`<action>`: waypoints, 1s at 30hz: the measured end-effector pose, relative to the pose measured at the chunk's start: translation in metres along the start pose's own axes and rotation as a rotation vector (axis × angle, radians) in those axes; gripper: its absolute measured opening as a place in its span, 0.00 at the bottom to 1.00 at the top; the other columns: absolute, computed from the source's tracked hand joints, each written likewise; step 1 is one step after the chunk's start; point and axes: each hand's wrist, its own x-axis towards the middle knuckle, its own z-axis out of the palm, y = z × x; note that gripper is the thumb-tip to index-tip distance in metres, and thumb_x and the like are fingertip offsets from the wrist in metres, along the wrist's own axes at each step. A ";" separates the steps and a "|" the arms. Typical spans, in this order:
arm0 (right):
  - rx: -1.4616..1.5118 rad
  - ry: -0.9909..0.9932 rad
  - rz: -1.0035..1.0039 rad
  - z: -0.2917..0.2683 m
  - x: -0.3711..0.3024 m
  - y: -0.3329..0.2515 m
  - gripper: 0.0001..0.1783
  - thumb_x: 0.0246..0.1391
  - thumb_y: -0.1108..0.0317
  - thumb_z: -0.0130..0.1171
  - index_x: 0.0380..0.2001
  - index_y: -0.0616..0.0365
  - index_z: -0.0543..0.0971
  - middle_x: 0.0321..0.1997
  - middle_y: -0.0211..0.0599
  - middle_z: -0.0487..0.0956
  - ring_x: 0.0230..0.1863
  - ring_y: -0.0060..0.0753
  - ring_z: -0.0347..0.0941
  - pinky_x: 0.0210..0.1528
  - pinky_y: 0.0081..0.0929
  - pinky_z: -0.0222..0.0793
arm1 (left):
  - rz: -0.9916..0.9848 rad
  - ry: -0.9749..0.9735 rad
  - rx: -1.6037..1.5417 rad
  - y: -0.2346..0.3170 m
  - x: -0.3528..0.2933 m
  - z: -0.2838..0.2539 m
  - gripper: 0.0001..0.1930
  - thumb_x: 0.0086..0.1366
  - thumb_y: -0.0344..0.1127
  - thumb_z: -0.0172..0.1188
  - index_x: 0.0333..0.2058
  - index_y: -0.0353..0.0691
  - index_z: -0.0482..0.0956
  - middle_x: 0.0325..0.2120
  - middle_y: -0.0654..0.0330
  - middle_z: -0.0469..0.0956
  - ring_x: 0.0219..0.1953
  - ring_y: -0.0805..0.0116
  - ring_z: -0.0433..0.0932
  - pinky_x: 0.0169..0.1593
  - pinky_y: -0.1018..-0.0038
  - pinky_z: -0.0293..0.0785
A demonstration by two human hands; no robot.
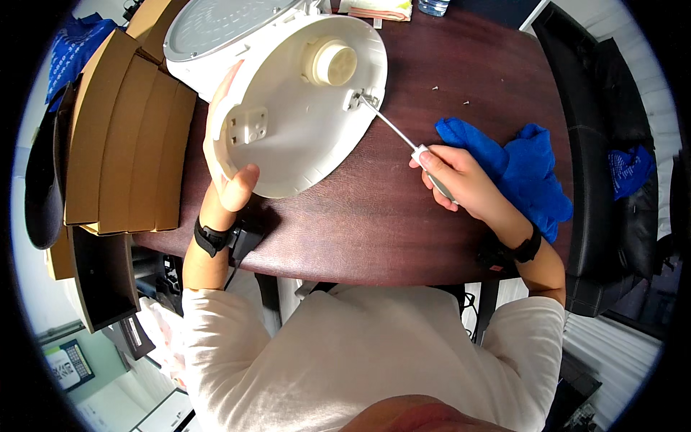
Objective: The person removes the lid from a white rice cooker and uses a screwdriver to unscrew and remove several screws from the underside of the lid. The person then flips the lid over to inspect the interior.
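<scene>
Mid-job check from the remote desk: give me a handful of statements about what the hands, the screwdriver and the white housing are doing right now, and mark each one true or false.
1. The right hand holds a screwdriver by its handle. True.
2. The screwdriver tip is at the small metal bracket near the rim of the white round housing. True.
3. The left hand lies flat on the table, away from the housing. False: it clasps the housing's left edge and props it up.
4. The blue cloth covers the housing. False: it lies on the dark wooden table behind the right hand.
5. Cardboard boxes are stacked on the person's left. True.
</scene>
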 end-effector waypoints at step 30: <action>-0.442 0.213 -0.143 -0.020 -0.003 -0.018 0.13 0.61 0.60 0.52 0.34 0.60 0.75 0.20 0.31 0.72 0.18 0.22 0.69 0.20 0.21 0.65 | 0.106 -0.034 -0.064 0.000 0.005 0.005 0.49 0.52 0.63 0.55 0.63 0.32 0.54 0.65 0.42 0.50 0.63 0.50 0.58 0.61 0.58 0.59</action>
